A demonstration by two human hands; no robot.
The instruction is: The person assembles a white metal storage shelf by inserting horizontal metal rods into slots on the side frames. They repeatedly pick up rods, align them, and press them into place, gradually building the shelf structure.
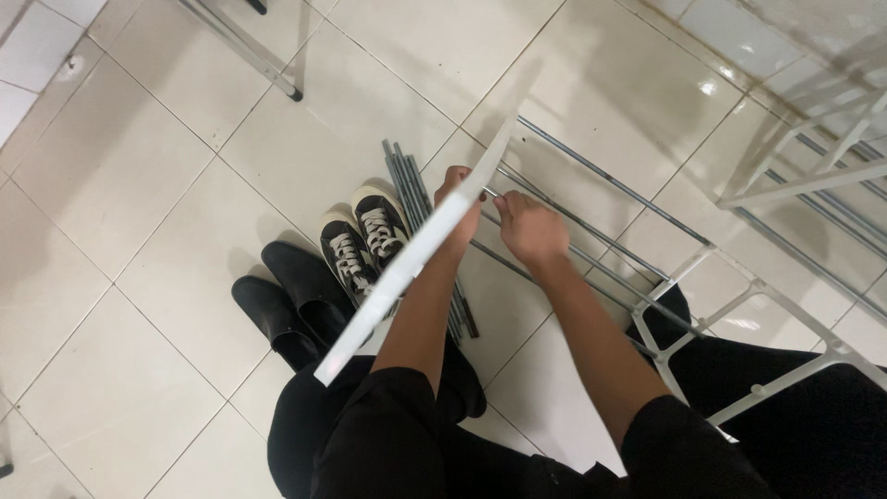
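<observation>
A white plastic side frame (407, 268) of a shoe rack stands tilted in front of me, edge on to the camera. My left hand (455, 189) grips its upper part from behind. My right hand (528, 226) pinches the end of a thin grey metal rod (591, 217) right where the rod meets that frame. Several more rods run from there to a second white side frame (739, 305) resting over my right leg.
A bundle of loose grey rods (411, 185) lies on the white tiled floor beside black-and-white sneakers (362, 238) and black slip-on shoes (294, 305). Another white rack (813, 157) stands at the right, and a metal leg (249, 51) at the top left.
</observation>
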